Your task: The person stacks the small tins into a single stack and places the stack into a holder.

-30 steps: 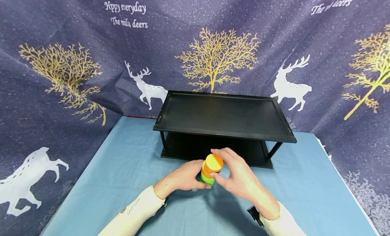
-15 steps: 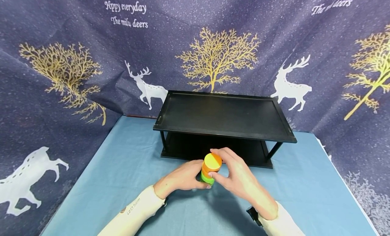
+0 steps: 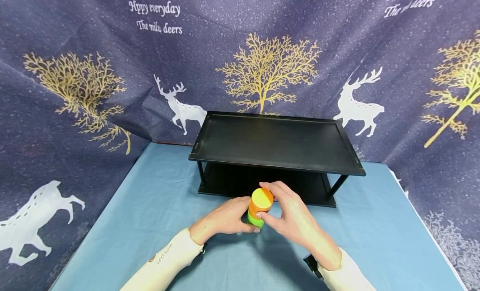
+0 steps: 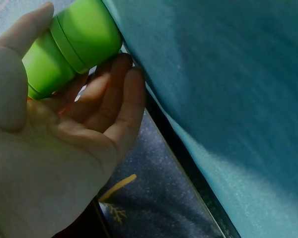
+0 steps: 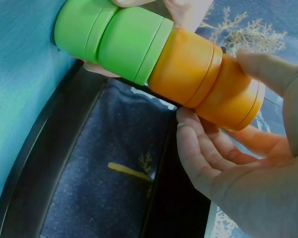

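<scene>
In front of the black rack, a stack of small cups stands on the blue cloth: two green below, two orange above. My right hand (image 3: 290, 211) grips the top orange cup (image 3: 262, 199) between thumb and fingers. The right wrist view shows it against the lower orange cup (image 5: 184, 67), with the upper green cup (image 5: 134, 44) and bottom green cup (image 5: 82, 27) beyond. My left hand (image 3: 228, 218) holds the green part of the stack, thumb in front and fingers behind. In the left wrist view its thumb and fingers surround the green cups (image 4: 89, 34).
A two-tier black rack (image 3: 273, 141) stands just behind the stack, its front edge close to my fingers. Blue cloth (image 3: 150, 199) covers the table. A dark patterned curtain (image 3: 240, 16) hangs behind and along the sides.
The top orange cup has shifted slightly left with my right hand, more in line with the cups below. My left hand has stayed in place around the green cups.
</scene>
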### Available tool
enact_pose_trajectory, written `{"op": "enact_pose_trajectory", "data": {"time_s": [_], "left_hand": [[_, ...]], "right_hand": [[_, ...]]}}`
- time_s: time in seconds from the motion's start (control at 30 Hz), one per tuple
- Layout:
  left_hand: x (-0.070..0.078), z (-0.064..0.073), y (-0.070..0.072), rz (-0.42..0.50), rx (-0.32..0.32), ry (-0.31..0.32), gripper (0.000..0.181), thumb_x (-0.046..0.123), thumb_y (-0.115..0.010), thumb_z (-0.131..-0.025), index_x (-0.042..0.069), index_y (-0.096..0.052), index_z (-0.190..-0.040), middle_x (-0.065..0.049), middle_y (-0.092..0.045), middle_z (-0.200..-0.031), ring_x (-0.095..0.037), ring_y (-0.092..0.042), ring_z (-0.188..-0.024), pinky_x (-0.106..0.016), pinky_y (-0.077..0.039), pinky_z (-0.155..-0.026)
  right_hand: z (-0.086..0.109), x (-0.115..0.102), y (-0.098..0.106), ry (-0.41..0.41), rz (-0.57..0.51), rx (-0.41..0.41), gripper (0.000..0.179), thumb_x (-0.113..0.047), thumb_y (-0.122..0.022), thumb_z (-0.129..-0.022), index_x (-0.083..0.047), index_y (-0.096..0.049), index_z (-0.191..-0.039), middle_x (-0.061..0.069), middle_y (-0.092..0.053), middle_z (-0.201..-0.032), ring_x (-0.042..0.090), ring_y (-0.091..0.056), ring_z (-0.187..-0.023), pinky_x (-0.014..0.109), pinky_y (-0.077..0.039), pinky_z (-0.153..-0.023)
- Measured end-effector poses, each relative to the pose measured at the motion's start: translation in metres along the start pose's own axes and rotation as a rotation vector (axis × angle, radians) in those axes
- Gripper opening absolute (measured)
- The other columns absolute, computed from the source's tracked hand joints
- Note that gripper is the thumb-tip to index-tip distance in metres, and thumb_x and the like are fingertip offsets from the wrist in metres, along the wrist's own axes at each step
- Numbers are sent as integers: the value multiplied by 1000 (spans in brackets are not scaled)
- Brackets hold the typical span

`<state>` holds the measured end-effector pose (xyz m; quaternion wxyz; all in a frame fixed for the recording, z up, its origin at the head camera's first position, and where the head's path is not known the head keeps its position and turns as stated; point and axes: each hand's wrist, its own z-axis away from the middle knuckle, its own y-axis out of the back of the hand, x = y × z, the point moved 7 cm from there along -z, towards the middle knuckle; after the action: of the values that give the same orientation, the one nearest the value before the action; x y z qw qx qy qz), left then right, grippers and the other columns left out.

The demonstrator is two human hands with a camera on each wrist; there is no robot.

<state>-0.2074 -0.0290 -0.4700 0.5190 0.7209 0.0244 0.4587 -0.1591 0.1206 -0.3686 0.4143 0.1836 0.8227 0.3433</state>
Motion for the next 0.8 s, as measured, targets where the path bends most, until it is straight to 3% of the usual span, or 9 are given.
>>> {"op": "enact_pose_trajectory", "data": {"time_s": [0.37,0.8], "left_hand": [[0,1,0,-6,-4,4,61,42,-88,-87,25,-60,-139,13,-65,-125,-4,-61,-106,-30,-53,-103],[2,1,2,-6,-4,-4,59,41,-89,-87,25,-61,-137,13,-65,-124,-5,-60,-106,-30,-52,-103]], "right_hand": [[1,3,-1,-12,0,-20,79,-29,-95,-81,-15,-57,-149,-9,-63,-128,6,-61,-107,32,-59,-93],[1,11,-3,8,-16,-31,80,-25,-96,-79,-11,-57,-147,-8,-63,-126,7,-62,-108,32,-59,-93]]}}
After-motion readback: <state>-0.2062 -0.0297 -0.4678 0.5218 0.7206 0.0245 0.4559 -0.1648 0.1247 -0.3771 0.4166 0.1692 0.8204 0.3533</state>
